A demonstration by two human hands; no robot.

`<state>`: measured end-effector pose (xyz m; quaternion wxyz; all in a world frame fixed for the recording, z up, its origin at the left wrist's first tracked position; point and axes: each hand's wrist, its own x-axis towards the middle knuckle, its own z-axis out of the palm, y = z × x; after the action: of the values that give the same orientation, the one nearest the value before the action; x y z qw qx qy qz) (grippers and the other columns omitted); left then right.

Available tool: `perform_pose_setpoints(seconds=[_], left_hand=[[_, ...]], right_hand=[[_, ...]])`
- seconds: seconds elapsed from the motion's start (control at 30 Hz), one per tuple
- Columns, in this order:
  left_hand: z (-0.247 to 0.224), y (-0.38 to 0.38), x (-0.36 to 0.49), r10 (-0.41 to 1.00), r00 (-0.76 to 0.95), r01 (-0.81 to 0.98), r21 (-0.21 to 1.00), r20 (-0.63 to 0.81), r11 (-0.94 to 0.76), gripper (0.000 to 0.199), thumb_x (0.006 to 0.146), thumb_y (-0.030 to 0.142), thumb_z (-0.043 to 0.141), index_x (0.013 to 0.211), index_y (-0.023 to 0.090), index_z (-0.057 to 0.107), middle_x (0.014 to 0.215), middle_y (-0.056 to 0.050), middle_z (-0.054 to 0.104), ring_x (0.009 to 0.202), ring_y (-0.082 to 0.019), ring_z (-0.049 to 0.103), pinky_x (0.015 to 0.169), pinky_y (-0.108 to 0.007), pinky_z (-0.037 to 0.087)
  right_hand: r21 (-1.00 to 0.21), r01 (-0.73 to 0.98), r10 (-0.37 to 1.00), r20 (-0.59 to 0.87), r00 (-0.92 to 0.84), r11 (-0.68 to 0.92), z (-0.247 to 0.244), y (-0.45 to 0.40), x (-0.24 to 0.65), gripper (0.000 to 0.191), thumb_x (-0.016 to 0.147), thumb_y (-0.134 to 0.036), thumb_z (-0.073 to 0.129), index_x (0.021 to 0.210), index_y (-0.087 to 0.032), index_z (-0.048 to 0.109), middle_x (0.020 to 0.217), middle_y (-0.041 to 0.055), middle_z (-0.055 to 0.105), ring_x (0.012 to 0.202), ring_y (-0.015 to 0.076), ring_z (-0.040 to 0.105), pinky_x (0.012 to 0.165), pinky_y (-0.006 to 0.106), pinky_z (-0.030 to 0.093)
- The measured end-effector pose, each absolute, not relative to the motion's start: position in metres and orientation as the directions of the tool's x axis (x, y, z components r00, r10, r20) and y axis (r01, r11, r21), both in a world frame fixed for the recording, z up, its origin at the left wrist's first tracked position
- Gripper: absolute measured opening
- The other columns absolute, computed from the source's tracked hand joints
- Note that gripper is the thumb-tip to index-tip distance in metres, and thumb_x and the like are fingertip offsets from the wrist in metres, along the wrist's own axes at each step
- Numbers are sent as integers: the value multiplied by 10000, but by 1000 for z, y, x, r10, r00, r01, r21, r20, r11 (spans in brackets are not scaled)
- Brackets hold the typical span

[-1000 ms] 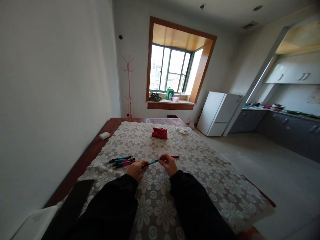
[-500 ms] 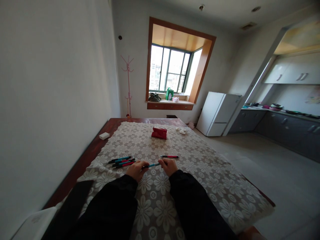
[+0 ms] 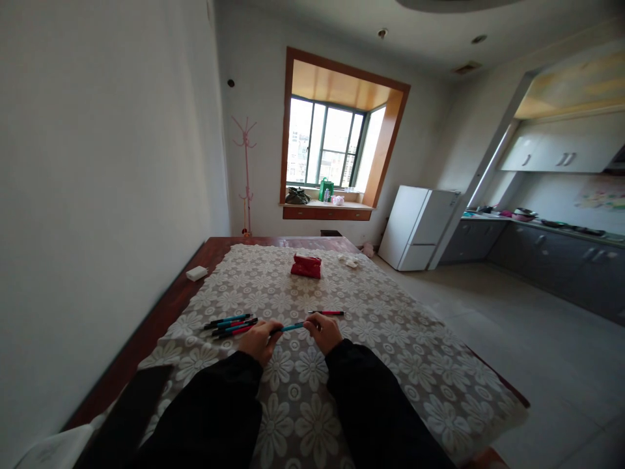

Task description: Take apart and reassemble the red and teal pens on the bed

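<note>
A blue pen (image 3: pixel 293 327) spans the gap between my two hands, held level just above the tablecloth. My left hand (image 3: pixel 261 340) pinches its dark left end, and my right hand (image 3: pixel 324 331) pinches the other end. Several blue and red pens with black ends (image 3: pixel 229 324) lie in a loose pile to the left of my left hand. Just beyond my right hand lies a single red pen (image 3: pixel 332 312), partly covered by the fingers. Farther up the table stands a red pouch (image 3: pixel 306 266).
The flowered tablecloth (image 3: pixel 390 371) covers most of the dark wooden table (image 3: pixel 151 319). A small white box (image 3: pixel 196 273) sits on the left wood edge, near the wall. Crumpled white tissue (image 3: pixel 348 261) lies right of the pouch. A dark flat object (image 3: pixel 129 404) lies by my left sleeve.
The view has tilted and shifted slightly, so everything sits a little lower and to the left. Both hands still grip the blue pen; the right fingers have moved a little along its end.
</note>
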<state>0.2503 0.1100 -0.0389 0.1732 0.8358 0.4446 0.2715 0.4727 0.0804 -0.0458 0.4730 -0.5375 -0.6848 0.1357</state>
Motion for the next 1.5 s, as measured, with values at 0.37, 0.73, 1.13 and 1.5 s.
perform_pose_setpoints(seconds=[0.37,0.73,1.13,1.5], left_hand=[[-48,115,252,814,433,653,488,387,-579,230,848,341,483,958,250,663,886,-41,673,859,-193,604,820,-318,453],[-44,116,251,879,344,736,486,331,-471,361,925,400,310,830,238,619,817,-36,656,821,-185,609,746,-281,420],[-49,126,246,941,210,656,676,264,-336,474,903,487,264,562,208,442,539,5,518,581,-146,537,561,-245,349],[-52,123,257,951,62,264,914,302,-308,408,806,611,366,824,215,463,573,35,535,525,-151,526,537,-257,400]], right_hand=[[-590,728,872,490,-22,350,-50,81,474,484,929,-461,375,577,-202,582,510,14,571,491,141,525,518,246,302],[-705,622,878,476,60,340,-59,88,477,473,924,-485,381,591,-196,553,523,10,559,486,137,503,504,235,311],[-706,622,871,485,74,340,-55,86,476,488,921,-509,356,603,-192,546,490,-3,495,467,129,460,478,225,303],[-711,632,870,479,114,309,-59,88,478,526,925,-523,329,595,-175,545,474,-5,495,455,115,466,462,208,296]])
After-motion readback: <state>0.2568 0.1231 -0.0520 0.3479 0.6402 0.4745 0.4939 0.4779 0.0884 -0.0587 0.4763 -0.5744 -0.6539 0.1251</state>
